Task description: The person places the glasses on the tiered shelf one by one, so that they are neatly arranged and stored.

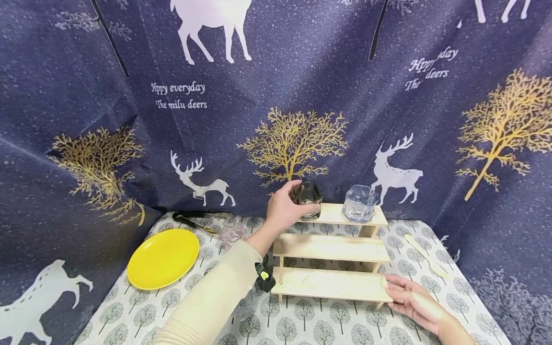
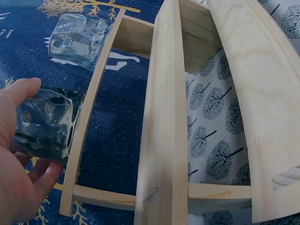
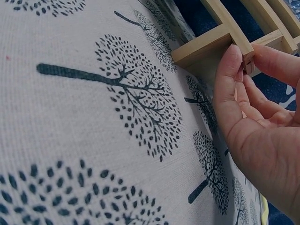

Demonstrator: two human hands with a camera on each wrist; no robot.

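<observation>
My left hand (image 1: 282,208) holds a dark-tinted glass (image 1: 309,195) at the left end of the top step of a three-step wooden shelf (image 1: 332,248). In the left wrist view, thumb and fingers curl around the glass (image 2: 49,124), its base right at the board. A clear, bluish faceted glass (image 1: 360,205) stands near the right end of that top step. Down at the lowest step, my right hand (image 1: 416,303) pinches the board's right end between thumb and fingers, as the right wrist view shows at the wooden corner (image 3: 247,58).
On the left lie a yellow plate (image 1: 163,258) and black-handled tongs (image 1: 189,221). A pinkish glass (image 1: 232,233) stands near the tongs. Another clear glass (image 1: 246,304) is partly hidden by the left forearm. A pale, long utensil (image 1: 427,257) lies right of the shelf. Deer-print cloth (image 1: 276,86) hangs behind.
</observation>
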